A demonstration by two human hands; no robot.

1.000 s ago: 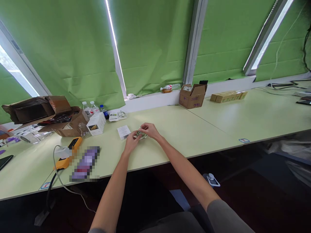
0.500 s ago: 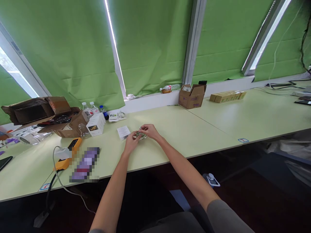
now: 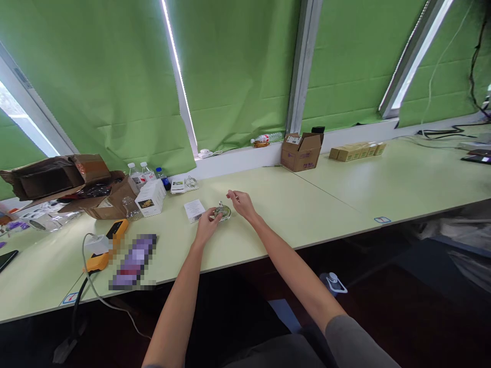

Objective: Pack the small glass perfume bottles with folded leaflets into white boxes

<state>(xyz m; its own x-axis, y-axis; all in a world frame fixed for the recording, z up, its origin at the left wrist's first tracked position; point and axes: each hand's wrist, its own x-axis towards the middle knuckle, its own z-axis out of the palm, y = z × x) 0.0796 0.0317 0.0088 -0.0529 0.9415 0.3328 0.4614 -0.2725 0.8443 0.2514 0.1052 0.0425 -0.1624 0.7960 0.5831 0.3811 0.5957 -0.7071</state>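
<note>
Right hand [image 3: 241, 203] now off round object [image 3: 222, 211]; labels perhaps unreadable.

We see an office or workroom — long pale desks [image 3: 345, 194] joined end to end under windows with green roller blinds [image 3: 238, 76], opened cardboard boxes [image 3: 301, 151], water bottles [image 3: 140, 173], a yellow power strip [image 3: 107, 245] and cables [image 3: 441, 133] — no home furnishings.

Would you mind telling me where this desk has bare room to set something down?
The widest bare stretch of the desk runs from the right hand to the open carton and row of small boxes. The near edge below the left hand is also bare. Left of the white card it is crowded: cartons, bottles, white box.
</note>
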